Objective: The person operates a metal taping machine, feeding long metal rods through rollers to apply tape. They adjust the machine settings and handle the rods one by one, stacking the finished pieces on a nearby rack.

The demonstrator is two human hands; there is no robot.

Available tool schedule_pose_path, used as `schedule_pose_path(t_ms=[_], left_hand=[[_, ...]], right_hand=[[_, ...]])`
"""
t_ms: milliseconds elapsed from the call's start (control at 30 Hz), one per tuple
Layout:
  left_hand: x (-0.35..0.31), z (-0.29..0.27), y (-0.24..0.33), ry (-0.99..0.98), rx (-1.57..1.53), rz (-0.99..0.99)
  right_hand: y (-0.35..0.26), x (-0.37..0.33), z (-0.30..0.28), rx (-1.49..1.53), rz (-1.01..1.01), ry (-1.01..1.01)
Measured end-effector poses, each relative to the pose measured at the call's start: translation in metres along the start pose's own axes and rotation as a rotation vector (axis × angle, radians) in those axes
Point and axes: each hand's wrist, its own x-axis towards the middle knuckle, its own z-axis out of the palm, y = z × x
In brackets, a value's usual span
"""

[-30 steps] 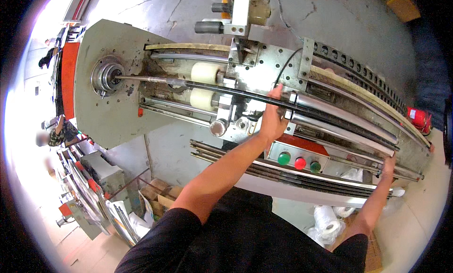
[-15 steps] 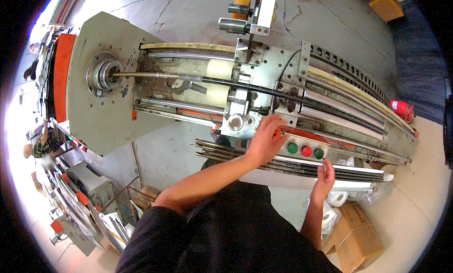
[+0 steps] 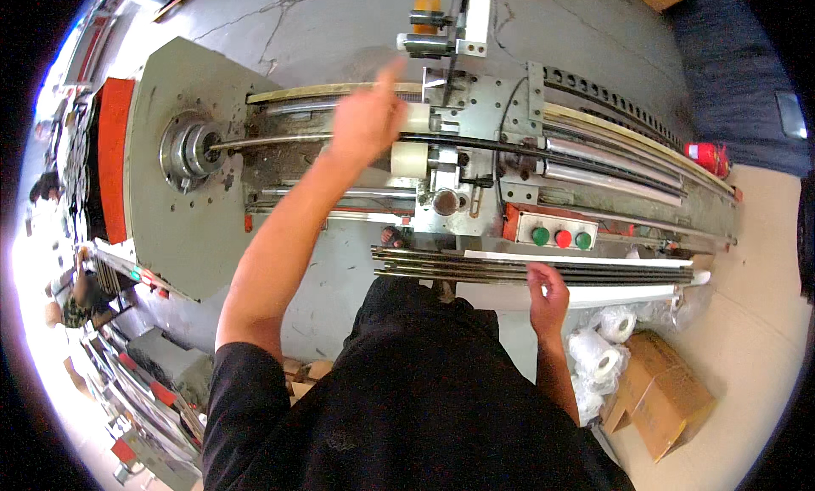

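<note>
My left hand, blurred by motion, is above the long rod that runs from the round chuck across the machine. One finger is stretched away from me, toward two dark cylinders. The other fingers look bent, and I make out nothing in them. Below the palm, part of the rod is hidden. My right hand hovers at the near side of a bundle of dark rods, fingers loosely curved and apart. Whether it touches them I cannot tell.
A control box with green and red buttons is on the machine's near side. Pale rollers flank the rod beside the metal carriage. Cardboard box and wrapped rolls lie at lower right; a red fire extinguisher stands beyond.
My left hand has left the control box, going left and away over the rod. My right hand has dropped from the buttons to the rods. The hook-shaped tool by the rod no longer shows.
</note>
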Motion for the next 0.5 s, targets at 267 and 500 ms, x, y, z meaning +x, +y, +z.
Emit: schedule_pose_path(t_ms=[267, 500], left_hand=[[-0.026, 0.027, 0.001, 0.069, 0.2, 0.349], [-0.02, -0.012, -0.003, 0.008, -0.351, 0.014]], right_hand=[[-0.038, 0.017, 0.029, 0.022, -0.057, -0.099], [-0.053, 0.057, 0.048, 0.037, -0.078, -0.221]])
